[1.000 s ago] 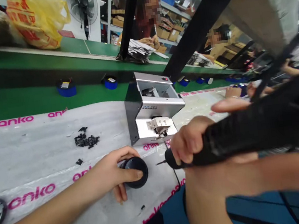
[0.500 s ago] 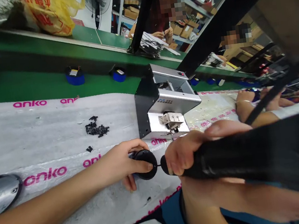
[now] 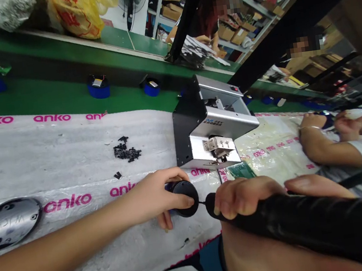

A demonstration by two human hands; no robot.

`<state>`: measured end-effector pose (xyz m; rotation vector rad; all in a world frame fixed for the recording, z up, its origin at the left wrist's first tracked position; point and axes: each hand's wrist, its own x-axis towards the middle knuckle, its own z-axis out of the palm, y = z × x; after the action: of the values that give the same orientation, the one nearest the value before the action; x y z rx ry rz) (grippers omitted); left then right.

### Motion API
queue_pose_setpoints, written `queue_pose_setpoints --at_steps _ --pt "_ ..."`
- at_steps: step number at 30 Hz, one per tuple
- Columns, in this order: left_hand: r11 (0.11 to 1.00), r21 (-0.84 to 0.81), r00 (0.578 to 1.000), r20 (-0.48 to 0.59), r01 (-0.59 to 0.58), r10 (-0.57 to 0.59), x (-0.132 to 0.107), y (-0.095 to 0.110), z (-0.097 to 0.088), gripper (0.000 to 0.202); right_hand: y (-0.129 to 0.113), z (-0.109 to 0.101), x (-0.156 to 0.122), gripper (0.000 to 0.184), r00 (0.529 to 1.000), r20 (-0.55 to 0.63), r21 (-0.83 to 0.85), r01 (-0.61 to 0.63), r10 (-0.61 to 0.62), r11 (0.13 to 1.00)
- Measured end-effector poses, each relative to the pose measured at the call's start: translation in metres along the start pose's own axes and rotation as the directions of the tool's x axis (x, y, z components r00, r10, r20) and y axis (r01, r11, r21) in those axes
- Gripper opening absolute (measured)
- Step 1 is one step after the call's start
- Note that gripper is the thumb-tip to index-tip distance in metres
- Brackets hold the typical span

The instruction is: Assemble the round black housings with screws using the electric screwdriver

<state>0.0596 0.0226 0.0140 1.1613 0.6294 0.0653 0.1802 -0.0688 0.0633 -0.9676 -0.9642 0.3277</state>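
A white plastic sheet [image 3: 68, 139] printed with pink lettering spreads beneath and around the silver machine [image 3: 222, 121], and behind that machine runs a green belt [image 3: 62, 95] carrying blue round units [image 3: 99, 89]. To the machine's right, beyond the tool, is a co-worker's bent arm [image 3: 331, 149]. In front of the machine and towards its right lies a long black tool [image 3: 289, 223], its front end clamped in the right hand [image 3: 239, 196], fingers wrapped over the barrel. Well to the machine's left, on the sheet, is an oval metal piece [image 3: 10, 222]. Just in front of the machine's left corner, the left hand [image 3: 165, 195] grips a round black part [image 3: 188, 188], thumb pressed on its face. A loose heap of small black pieces [image 3: 128, 153] lies left of the machine, with 1 or 2 bits apart from it. Smallest is the tool's thin tip [image 3: 202, 202], in front of the machine: 1 second ago it stood clear of the part, and now it meets the rim, so both hands appear engaged on 1 piece; whether the tip is seated, I cannot tell.
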Motion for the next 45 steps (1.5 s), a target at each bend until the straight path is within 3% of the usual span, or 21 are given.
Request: queue_pose_setpoints --at_steps 3,5,7,9,11,13,15,17,20,23,26,29,32,37,45 --pt "0.997 0.066 0.999 -0.033 -0.035 0.038 -0.004 -0.004 0.003 0.032 0.003 0.003 -0.007 0.037 0.978 -0.168 -0.03 0.117 -0.12 0.993" --pt "0.984 0.161 0.994 -0.067 -0.078 0.09 -0.007 -0.008 0.006 0.036 0.003 0.001 -0.01 0.036 0.979 -0.161 -0.024 0.121 -0.123 0.992" --pt "0.932 0.319 0.969 -0.114 -0.174 0.22 -0.01 -0.013 0.009 0.044 0.002 -0.004 -0.005 0.036 0.987 -0.104 0.016 0.126 -0.124 0.992" --pt "0.802 0.527 0.899 -0.148 -0.28 0.411 -0.011 -0.018 0.008 0.047 -0.001 -0.006 0.012 0.044 0.99 -0.05 0.062 0.134 -0.131 0.989" --pt "0.621 0.715 0.82 -0.119 -0.32 0.56 -0.011 -0.021 0.005 0.047 -0.001 -0.006 0.038 0.05 0.973 -0.097 0.063 0.216 -0.21 0.974" --pt "0.483 0.808 0.796 -0.028 -0.338 0.605 -0.011 -0.022 0.0 0.05 0.004 -0.005 0.066 0.045 0.927 -0.182 0.02 0.338 -0.329 0.941" --pt "0.439 0.806 0.8 0.07 -0.397 0.595 -0.01 -0.022 -0.005 0.061 0.016 -0.005 0.089 0.039 0.927 -0.174 0.003 0.338 -0.332 0.941" --pt "0.504 0.749 0.825 0.1 -0.43 0.556 -0.01 -0.021 -0.008 0.074 0.028 -0.007 0.1 0.038 0.959 -0.123 0.004 0.259 -0.256 0.966" --pt "0.643 0.67 0.883 0.04 -0.371 0.468 -0.01 -0.017 -0.009 0.083 0.034 -0.013 0.096 0.042 0.986 -0.069 -0.001 0.155 -0.155 0.988" --pt "0.719 0.616 0.912 -0.004 -0.322 0.411 -0.01 -0.012 -0.009 0.078 0.017 -0.01 0.077 0.052 0.999 0.004 0.014 0.035 -0.035 0.999" --pt "0.749 0.581 0.917 -0.007 -0.32 0.398 -0.008 -0.009 -0.009 0.071 -0.006 0.007 0.059 0.059 0.997 0.062 0.097 -0.057 0.051 0.994" --pt "0.754 0.563 0.906 -0.022 -0.339 0.423 -0.006 -0.01 -0.011 0.071 -0.013 0.026 0.048 0.057 0.995 0.091 0.144 -0.048 0.035 0.988" --pt "0.756 0.544 0.897 -0.012 -0.365 0.442 -0.006 -0.012 -0.012 0.07 -0.002 0.036 0.044 0.059 0.987 0.158 0.171 -0.065 0.038 0.983" --pt "0.738 0.548 0.886 0.013 -0.394 0.463 -0.005 -0.015 -0.013 0.074 0.009 0.037 0.043 0.06 0.989 0.138 0.16 -0.082 0.06 0.984" --pt "0.783 0.442 0.877 0.019 -0.438 0.48 -0.004 -0.012 -0.015 0.067 -0.008 0.042 0.047 0.052 0.995 0.097 0.097 -0.004 -0.005 0.995"
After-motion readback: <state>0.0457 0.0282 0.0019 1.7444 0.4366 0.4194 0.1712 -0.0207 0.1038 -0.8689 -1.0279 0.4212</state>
